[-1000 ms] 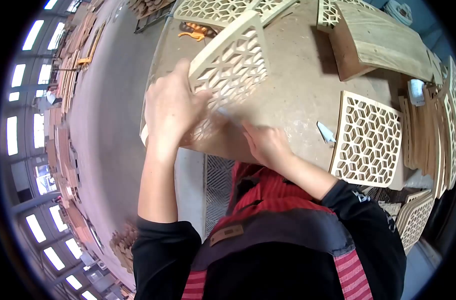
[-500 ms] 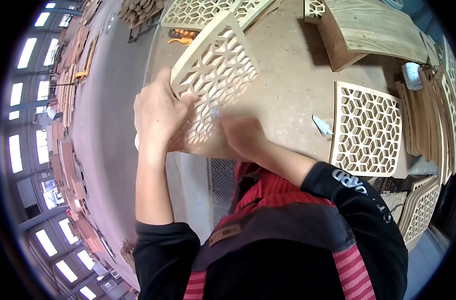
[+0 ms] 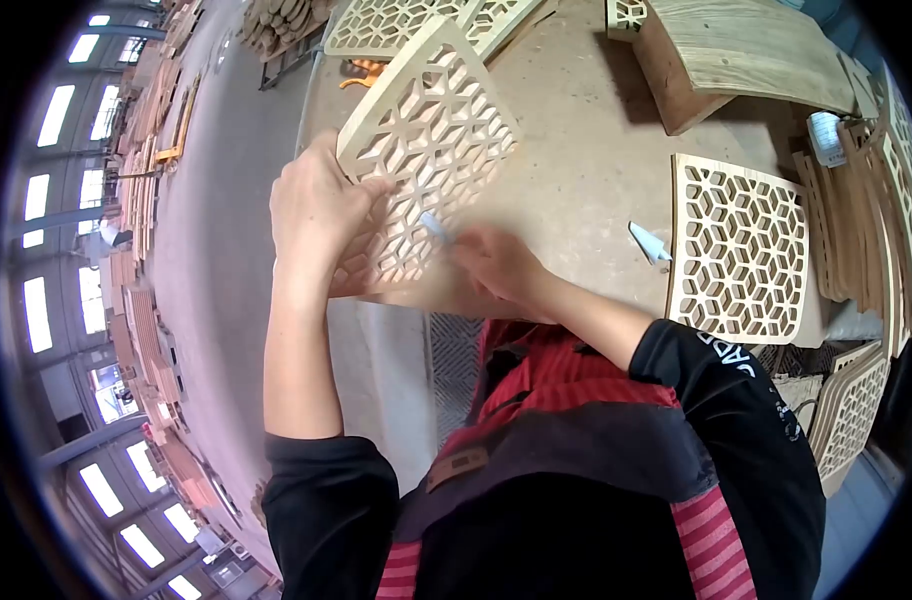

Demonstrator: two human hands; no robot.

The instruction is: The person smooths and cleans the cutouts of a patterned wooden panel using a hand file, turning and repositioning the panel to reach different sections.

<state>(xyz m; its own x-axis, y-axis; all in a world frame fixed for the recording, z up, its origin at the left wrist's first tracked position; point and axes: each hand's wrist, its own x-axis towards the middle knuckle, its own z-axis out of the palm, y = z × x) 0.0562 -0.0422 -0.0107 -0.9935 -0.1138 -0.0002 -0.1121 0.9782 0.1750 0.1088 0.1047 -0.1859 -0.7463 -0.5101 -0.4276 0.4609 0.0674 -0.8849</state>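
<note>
My left hand [image 3: 316, 210] grips the left edge of a pale wooden lattice panel [image 3: 431, 130], which is held tilted above the table. Its thumb lies across the front face. Near the panel's lower right, my right hand [image 3: 496, 262] is closed around a small pale blue strip [image 3: 434, 226], whose tip reaches the cut-outs. The strip looks like folded abrasive paper, but its surface is too small to make out. Another pale blue pointed piece [image 3: 649, 242] rests on the table, beside a second lattice panel [image 3: 738, 250] lying flat.
More lattice panels [image 3: 386, 28] lie at the table's far left, near an orange tool [image 3: 364, 72]. A curved wooden piece [image 3: 746, 60] stands at the back right. Stacked wooden parts [image 3: 846, 225] and a white roll [image 3: 826, 138] line the right side. The table's left edge [image 3: 306, 105] borders the floor.
My right hand has shifted slightly right, and the pale blue strip shows more clearly. My left hand keeps its grip on the panel. The view has moved a little.
</note>
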